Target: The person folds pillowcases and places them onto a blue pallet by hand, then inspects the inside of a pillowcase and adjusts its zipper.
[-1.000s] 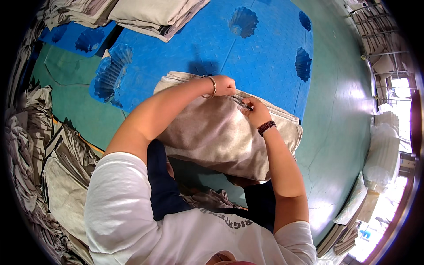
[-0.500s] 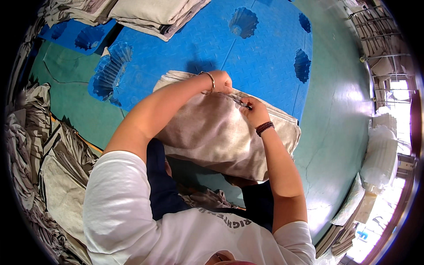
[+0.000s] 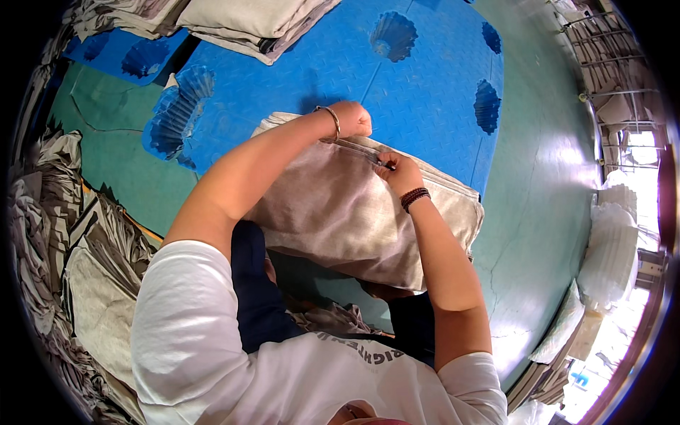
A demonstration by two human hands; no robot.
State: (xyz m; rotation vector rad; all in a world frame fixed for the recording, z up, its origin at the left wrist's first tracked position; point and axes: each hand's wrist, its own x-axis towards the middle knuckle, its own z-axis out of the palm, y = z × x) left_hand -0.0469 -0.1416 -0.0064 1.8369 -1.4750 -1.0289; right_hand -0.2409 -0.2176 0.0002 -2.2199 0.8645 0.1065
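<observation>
Observe left hand (image 3: 354,119) curled almost into a fist at the far edge of the folded beige cloth (image 3: 340,212); cannot tell whether gripping edge, thread or nothing. Observe right hand (image 3: 402,173) closed in a pinch, nearer the body and right of the left hand, with a small dark tool (image 3: 386,166) between thumb and fingers, mostly hidden; cannot confirm its kind. Find the folded beige cloth beneath and between both hands, spread toward the body, with a seam-like line (image 3: 360,149) running from the left wrist toward the right fingertips. Locate blue pallet (image 3: 432,85) beyond the hands, stack of folded cloth (image 3: 244,20) ahead and left of the left hand, crumpled cloth pile (image 3: 44,205) well left of both. Flag possible snagging or nicking of the cloth, from pressing the tool too deep beside the seam; flag possible injury to the left fingers, from closeness to the tool, if sharp; flag possible sliding of the cloth, from any looseness of hold at the far edge.
</observation>
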